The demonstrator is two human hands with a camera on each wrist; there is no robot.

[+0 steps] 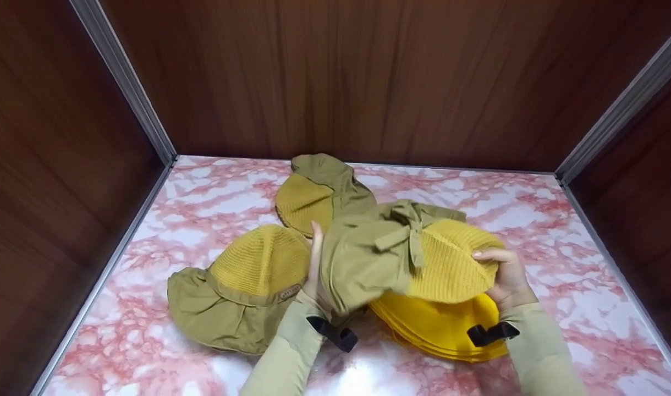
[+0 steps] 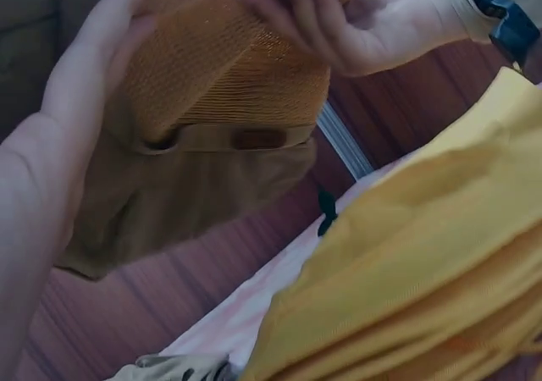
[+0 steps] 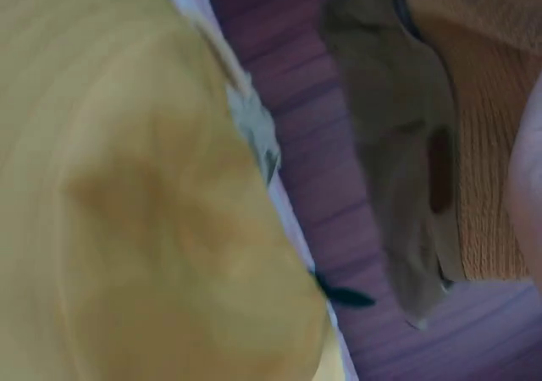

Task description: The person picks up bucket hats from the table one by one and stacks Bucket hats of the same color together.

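Observation:
Both hands hold up a sun hat (image 1: 371,264) with a ribbed mustard crown, an olive brim and a tied bow. At the crown's right end my right hand (image 1: 509,275) pinches the fabric with thumb and fingers. My left hand (image 1: 316,275) supports the brim at its left, thumb straight up; the brim hides its other fingers in the head view. In the left wrist view, a brown label (image 2: 258,139) shows on the hat's band. Below the held hat lies a stack of bright yellow hats (image 1: 440,330), partly covered.
A similar olive and mustard hat (image 1: 258,264) lies left of my left hand. Another such hat (image 1: 324,192) lies farther back, partly behind the held one. Brown wood-grain panels (image 1: 335,77) enclose the pink-and-white marbled tabletop (image 1: 605,308) at the back and sides.

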